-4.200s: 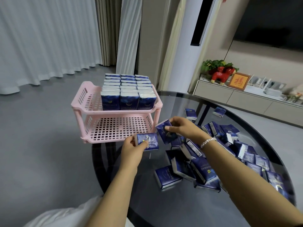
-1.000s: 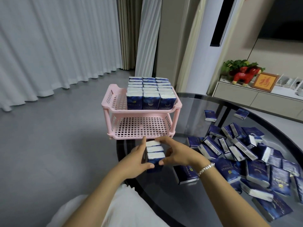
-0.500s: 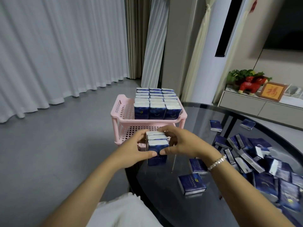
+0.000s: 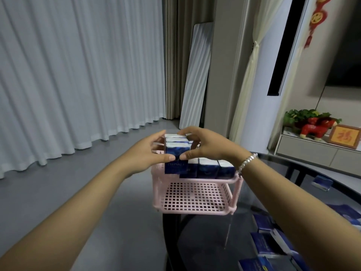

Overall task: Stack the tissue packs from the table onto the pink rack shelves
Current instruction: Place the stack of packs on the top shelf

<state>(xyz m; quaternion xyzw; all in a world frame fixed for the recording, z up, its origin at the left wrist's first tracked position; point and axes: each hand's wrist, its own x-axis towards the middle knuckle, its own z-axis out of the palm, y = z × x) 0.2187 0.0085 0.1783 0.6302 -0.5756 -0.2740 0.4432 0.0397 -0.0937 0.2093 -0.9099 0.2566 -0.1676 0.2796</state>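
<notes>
Both hands — left hand (image 4: 148, 153), right hand (image 4: 205, 145) — clamp a small bundle of tissue packs (image 4: 176, 151) over the pink rack (image 4: 197, 210)'s top shelf, left of the packs already there. This looks like the placing step — next, lower the bundle into that free gap, keeping it squared.

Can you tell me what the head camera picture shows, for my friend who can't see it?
Two hands, left hand and right hand, hold a small bundle of blue tissue packs over the top shelf of a pink rack. That shelf already has a row of packs; the lower shelf looks bare. More packs lie on the glass table.
</notes>
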